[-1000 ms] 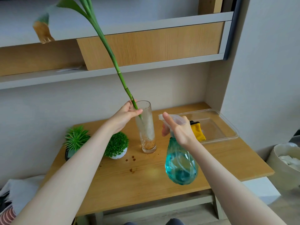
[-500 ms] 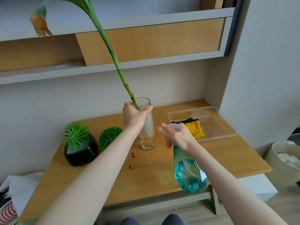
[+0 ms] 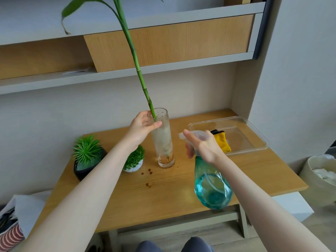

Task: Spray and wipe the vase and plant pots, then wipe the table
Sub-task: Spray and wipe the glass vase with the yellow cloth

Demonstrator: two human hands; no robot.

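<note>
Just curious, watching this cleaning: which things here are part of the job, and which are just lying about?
In the job: glass vase, spray bottle, black pot, white pot, yellow cloth, table.

Lying about: clear tray, bin, shelf.

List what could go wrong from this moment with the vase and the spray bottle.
The tall clear glass vase is narrow, and its long green stalk leans left; the left hand grips only near the rim, so a nudge might tip it. The right hand holds the teal plastic spray bottle aimed at the vase; mist could wet the wooden table, spreading the brown spots.
</note>
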